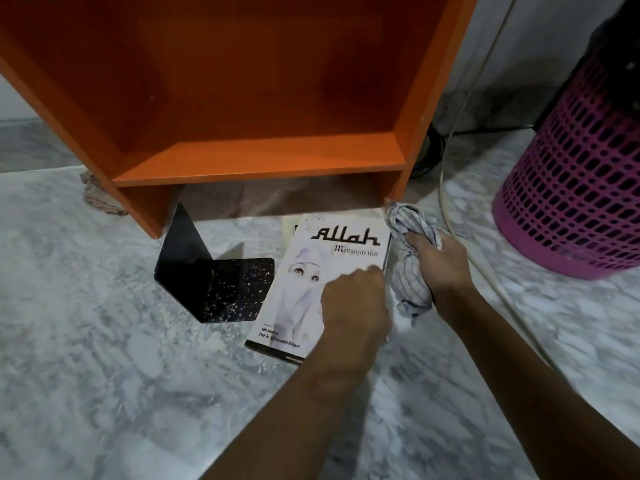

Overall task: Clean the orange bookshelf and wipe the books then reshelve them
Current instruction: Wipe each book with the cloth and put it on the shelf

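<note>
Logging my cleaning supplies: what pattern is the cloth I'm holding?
The cloth is white with dark checks; head view.

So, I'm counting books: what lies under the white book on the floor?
A cream item peeks out from under the white book at its upper left corner; the rest is covered, so its kind is unclear.

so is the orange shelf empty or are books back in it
Empty in the part shown: the orange bookshelf holds nothing in its visible compartment, and the white book lies on the floor outside it.
</note>
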